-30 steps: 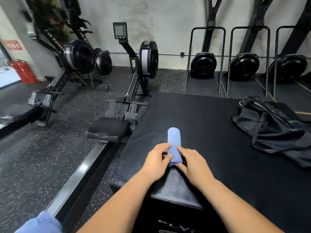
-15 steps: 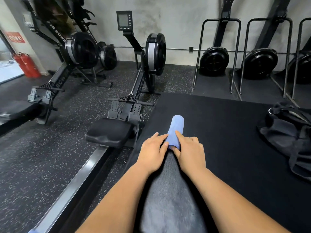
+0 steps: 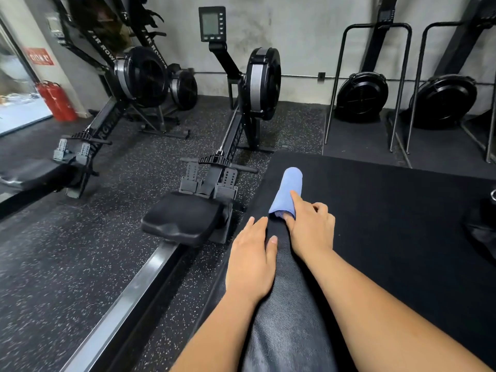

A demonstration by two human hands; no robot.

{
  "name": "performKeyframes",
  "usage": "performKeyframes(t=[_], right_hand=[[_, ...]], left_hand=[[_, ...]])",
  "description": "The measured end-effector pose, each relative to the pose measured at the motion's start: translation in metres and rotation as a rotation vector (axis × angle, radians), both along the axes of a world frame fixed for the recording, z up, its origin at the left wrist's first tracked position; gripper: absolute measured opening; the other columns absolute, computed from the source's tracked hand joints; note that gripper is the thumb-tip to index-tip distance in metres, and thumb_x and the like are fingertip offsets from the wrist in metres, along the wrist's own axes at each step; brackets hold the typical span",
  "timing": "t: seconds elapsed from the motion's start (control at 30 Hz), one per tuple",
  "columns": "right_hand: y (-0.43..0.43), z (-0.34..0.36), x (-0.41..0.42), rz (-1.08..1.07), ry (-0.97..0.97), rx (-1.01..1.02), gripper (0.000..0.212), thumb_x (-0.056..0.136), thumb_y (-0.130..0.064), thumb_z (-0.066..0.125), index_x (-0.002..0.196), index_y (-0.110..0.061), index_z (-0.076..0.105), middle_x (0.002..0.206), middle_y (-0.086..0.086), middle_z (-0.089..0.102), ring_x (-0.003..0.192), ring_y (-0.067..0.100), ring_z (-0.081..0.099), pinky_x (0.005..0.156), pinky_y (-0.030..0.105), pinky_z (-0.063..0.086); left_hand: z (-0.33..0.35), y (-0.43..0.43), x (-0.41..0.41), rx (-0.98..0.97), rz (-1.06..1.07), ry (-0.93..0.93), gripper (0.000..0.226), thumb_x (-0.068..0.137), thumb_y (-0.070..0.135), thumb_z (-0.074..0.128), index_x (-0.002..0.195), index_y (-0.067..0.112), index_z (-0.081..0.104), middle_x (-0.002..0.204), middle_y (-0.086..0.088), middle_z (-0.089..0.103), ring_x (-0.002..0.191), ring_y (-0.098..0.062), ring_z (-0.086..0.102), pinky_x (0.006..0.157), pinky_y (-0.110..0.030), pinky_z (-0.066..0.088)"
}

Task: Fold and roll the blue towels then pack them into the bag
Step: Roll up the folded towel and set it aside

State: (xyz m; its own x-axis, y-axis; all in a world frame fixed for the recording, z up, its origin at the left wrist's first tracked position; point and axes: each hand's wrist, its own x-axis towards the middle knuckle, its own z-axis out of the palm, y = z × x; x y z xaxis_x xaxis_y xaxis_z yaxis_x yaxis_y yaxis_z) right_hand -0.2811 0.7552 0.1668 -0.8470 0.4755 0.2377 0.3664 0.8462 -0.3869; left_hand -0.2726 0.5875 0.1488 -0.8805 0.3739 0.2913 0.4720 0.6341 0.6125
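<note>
Right hand (image 3: 311, 229) pinching the rolled blue towel (image 3: 290, 189); left hand (image 3: 252, 259) released.
Your right hand pinched the towel's near end, index finger on top and thumb at the open end. Your left hand lay flat on the black pad (image 3: 375, 210), just beside the right hand, apart from the towel.
</note>
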Motion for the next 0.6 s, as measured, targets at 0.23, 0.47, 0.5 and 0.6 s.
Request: performKeyframes(t=[0.23, 0.47, 0.5, 0.6], right_hand=[[0.002, 0.0, 0.005, 0.0, -0.127, 0.041, 0.067, 0.105, -0.058, 0.042, 0.163, -0.043, 0.011, 0.156, -0.009, 0.043, 0.136, 0.027, 0.034, 0.106, 0.043, 0.036], [-0.015, 0.03, 0.051, 0.051, -0.196, 0.054, 0.066, 0.107, -0.057, 0.039, 0.163, -0.044, 0.008, 0.171, 0.001, 0.021, 0.149, 0.03, 0.022, 0.116, 0.044, 0.031], [-0.02, 0.036, 0.058, 0.063, -0.193, 0.052, 0.065, 0.107, -0.057, 0.039, 0.163, -0.044, 0.009, 0.171, 0.001, 0.021, 0.15, 0.03, 0.021, 0.117, 0.044, 0.031], [-0.04, 0.053, 0.08, 0.117, -0.176, 0.052, 0.063, 0.107, -0.057, 0.039, 0.163, -0.043, 0.013, 0.17, -0.002, 0.02, 0.151, 0.03, 0.019, 0.117, 0.043, 0.029]], left_hand=[[-0.001, -0.002, -0.003, 0.046, -0.009, -0.029, 0.062, 0.104, 0.048, 0.037, 0.157, 0.016, 0.044, 0.159, 0.0, 0.049, 0.157, -0.015, 0.029, 0.126, -0.039, 0.029], [0.024, -0.021, 0.008, 0.017, -0.037, -0.055, 0.063, 0.106, 0.046, 0.049, 0.16, 0.016, 0.039, 0.164, 0.001, 0.043, 0.158, -0.02, 0.026, 0.128, -0.034, 0.022], [0.027, -0.027, 0.011, -0.001, -0.035, -0.061, 0.063, 0.106, 0.046, 0.049, 0.161, 0.016, 0.038, 0.165, 0.002, 0.042, 0.158, -0.021, 0.026, 0.128, -0.035, 0.022], [0.041, -0.051, 0.027, -0.035, -0.023, -0.076, 0.067, 0.105, 0.056, 0.045, 0.161, 0.02, 0.038, 0.163, 0.004, 0.044, 0.156, -0.023, 0.031, 0.128, -0.04, 0.024]])
